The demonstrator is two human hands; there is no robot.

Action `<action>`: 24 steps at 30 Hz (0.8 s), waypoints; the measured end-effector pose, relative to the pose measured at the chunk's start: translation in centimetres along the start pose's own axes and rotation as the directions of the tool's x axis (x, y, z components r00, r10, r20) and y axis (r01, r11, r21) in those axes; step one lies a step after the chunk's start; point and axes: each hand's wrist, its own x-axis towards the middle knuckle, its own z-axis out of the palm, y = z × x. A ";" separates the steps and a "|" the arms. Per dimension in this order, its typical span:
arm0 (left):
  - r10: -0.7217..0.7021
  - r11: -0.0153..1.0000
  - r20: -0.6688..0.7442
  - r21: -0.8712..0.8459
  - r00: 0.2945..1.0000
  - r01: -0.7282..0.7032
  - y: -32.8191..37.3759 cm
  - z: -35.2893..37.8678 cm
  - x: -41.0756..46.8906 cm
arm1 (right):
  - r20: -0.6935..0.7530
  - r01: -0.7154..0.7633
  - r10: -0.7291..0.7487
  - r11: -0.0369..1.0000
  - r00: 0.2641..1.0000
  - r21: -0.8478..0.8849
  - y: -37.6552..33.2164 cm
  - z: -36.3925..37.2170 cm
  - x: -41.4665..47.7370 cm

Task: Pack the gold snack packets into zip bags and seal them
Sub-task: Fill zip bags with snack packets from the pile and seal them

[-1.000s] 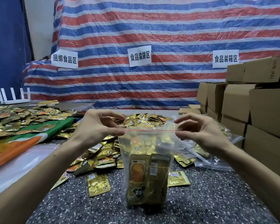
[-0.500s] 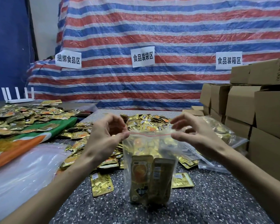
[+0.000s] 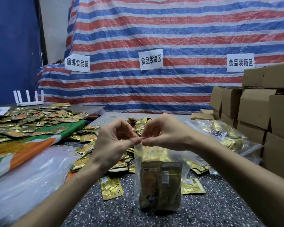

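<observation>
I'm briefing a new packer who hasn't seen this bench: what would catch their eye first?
The left hand and right hand meet at centre, fingers pinching the top of an upright zip bag holding gold snack packets. Loose packets litter the table left and behind it, before a red, white and blue striped tarp. Cardboard boxes stack at right.

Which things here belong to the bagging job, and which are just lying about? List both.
Job: zip bag, pinched at its top by left hand and right hand; loose gold packets; filled bag.
Lying about: white router; cardboard boxes; paper signs.
</observation>
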 end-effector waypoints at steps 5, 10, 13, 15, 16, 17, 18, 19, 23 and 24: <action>0.019 1.000 0.010 0.022 1.000 -0.020 0.3 -0.1 -0.2 | 0.030 -0.026 0.024 0.996 0.999 0.082 -0.2 -0.4 0.2; 0.027 1.000 0.017 0.005 1.000 -0.027 0.6 0.2 -0.4 | 0.076 -0.037 0.038 0.999 0.996 -0.007 -0.6 -0.3 0.3; 0.018 1.000 0.009 -0.012 1.000 -0.017 0.6 0.4 -0.3 | 0.061 -0.037 0.038 0.999 0.997 -0.026 -0.5 -0.1 0.2; 0.008 1.000 0.001 -0.024 1.000 -0.008 0.6 0.4 -0.3 | 0.029 -0.026 0.027 0.999 0.999 -0.026 -0.6 -0.1 0.0; 0.005 0.999 0.008 -0.035 1.000 -0.004 0.5 0.4 -0.3 | 0.023 -0.019 0.020 0.999 1.000 -0.035 -0.6 -0.2 0.0; 0.005 0.999 0.020 -0.046 1.000 -0.004 0.5 0.4 -0.3 | 0.028 -0.015 0.016 0.999 0.999 -0.043 -0.6 -0.3 -0.1; 0.009 0.999 0.032 -0.051 0.999 -0.007 0.4 0.5 -0.3 | 0.039 -0.015 0.017 0.999 0.999 -0.044 -0.6 -0.4 -0.1; 0.013 0.999 0.037 -0.048 0.999 -0.012 0.4 0.6 -0.4 | 0.047 -0.019 0.020 0.999 0.999 -0.037 -0.6 -0.6 -0.1; 0.027 1.000 0.058 -0.013 0.998 -0.026 0.3 0.9 -0.5 | 0.057 -0.016 0.019 0.998 0.998 -0.062 -0.8 -0.7 -0.3; 0.030 0.999 0.066 0.010 0.997 -0.030 0.3 1.0 -0.5 | 0.059 -0.017 0.022 0.996 0.998 -0.085 -0.8 -0.5 -0.3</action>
